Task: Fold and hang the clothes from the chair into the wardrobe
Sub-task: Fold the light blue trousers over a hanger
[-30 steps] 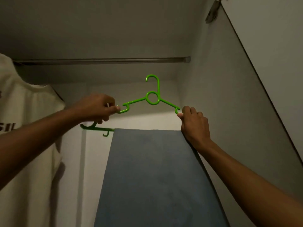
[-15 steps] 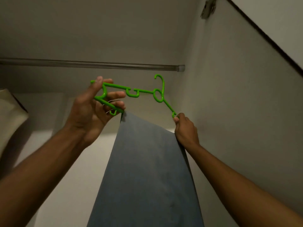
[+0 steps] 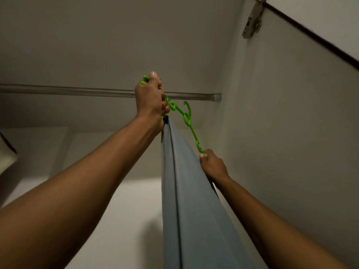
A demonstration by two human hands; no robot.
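Item: green hanger (image 3: pixel 187 118), tilted steeply, carrying a grey cloth (image 3: pixel 190 191) folded over its bar and hanging straight down. Location: inside the wardrobe, just below and in front of the rail (image 3: pixel 77 91); the hook is free, not yet on the rail. Left hand (image 3: pixel 150 100): raised, fingers curled round the hanger's upper end, crossing in front of the rail. Right hand (image 3: pixel 212 165): lower, pinching the hanger's other end, with the cloth's edge against it. Also present: pale garment (image 3: pixel 5 152) at far left edge; metal hinge (image 3: pixel 252 22) on the side panel, upper right. Handling note (judgement): level the hanger first, turn the hook toward the rail, lift it over and settle it before loosening either grip; the cloth looks smooth and may slide toward the low end while tilted
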